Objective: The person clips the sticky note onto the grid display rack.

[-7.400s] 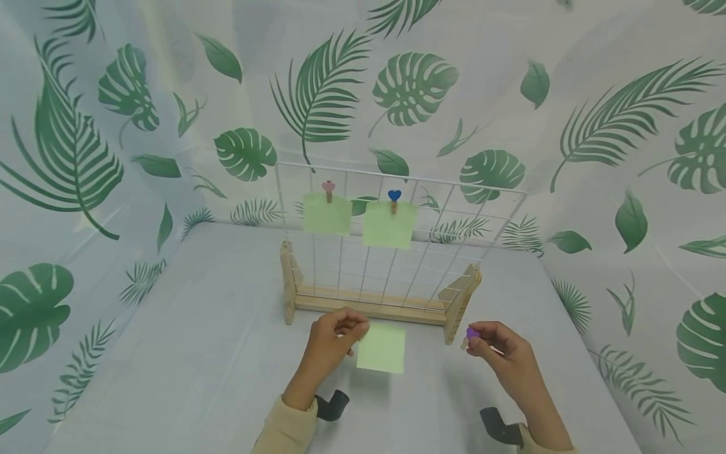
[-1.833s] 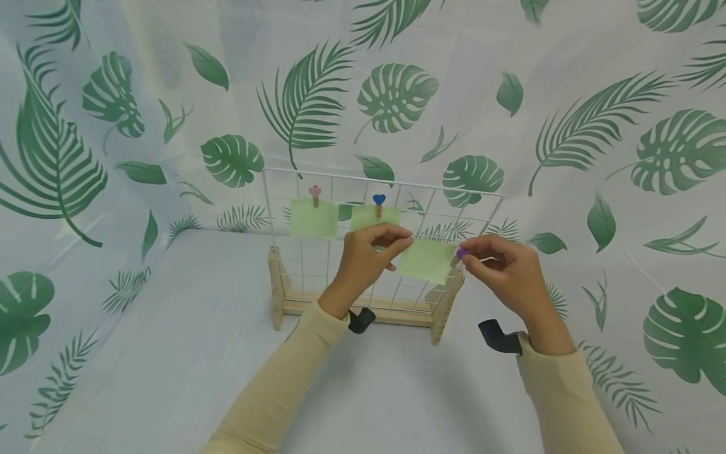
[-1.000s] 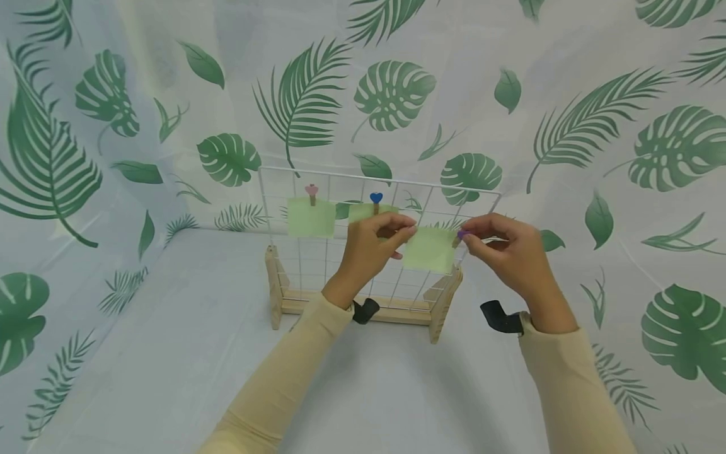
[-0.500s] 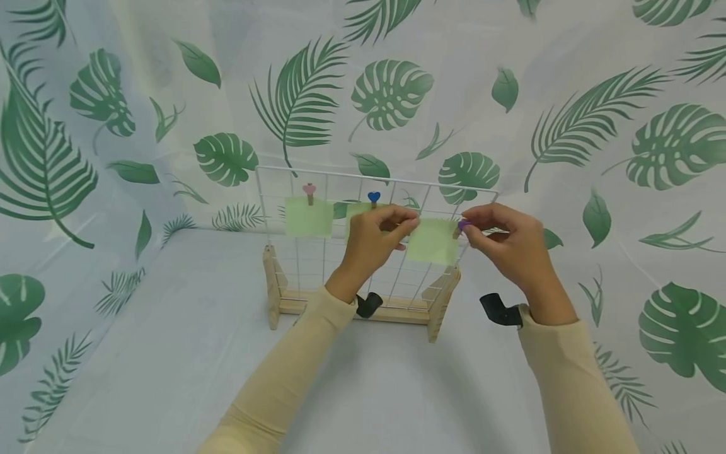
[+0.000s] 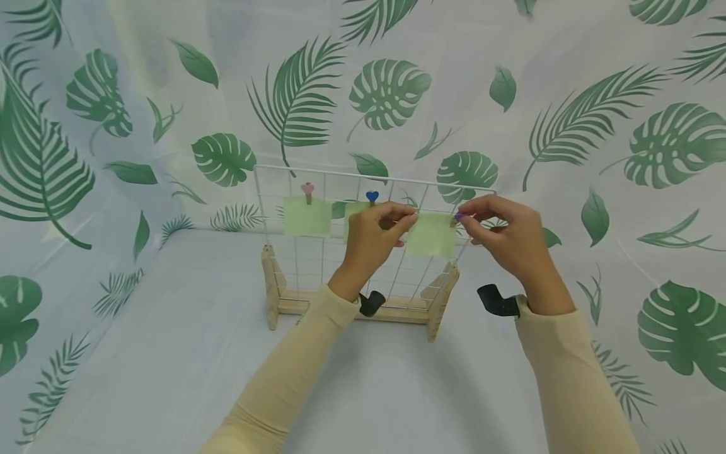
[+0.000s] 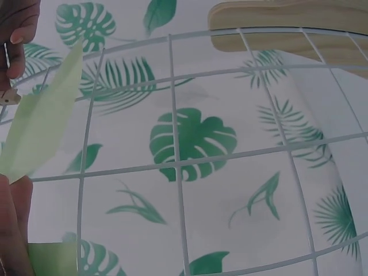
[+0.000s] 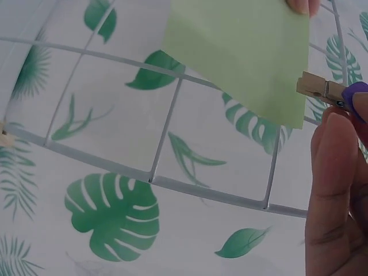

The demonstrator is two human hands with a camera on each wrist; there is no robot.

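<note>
My left hand (image 5: 371, 243) pinches a pale green sticky note (image 5: 431, 234) by its left edge, in front of the right part of a white wire grid (image 5: 397, 181). In my right hand (image 5: 510, 236), thumb and fingers pinch a small wooden clothespin (image 7: 325, 91) with a purple heart. Its tip overlaps the note's right edge near the upper corner in the head view. Two more green notes, a left one (image 5: 307, 217) and a middle one (image 5: 357, 207), hang from a pink-heart clothespin (image 5: 307, 189) and a blue-heart clothespin (image 5: 372, 196). My left hand hides much of the middle note.
The grid stands in a wooden base (image 5: 405, 314) with a wooden side foot (image 5: 440, 302) at each end. It rests on a white-covered table (image 5: 187, 340). Behind hangs a leaf-patterned curtain (image 5: 465, 82). Black wrist mounts (image 5: 496, 301) stick out at both sleeves.
Both hands have risen from low in front of the base to the right part of the grid, bringing the note and purple clothespin. Over the last second they moved slightly higher.
</note>
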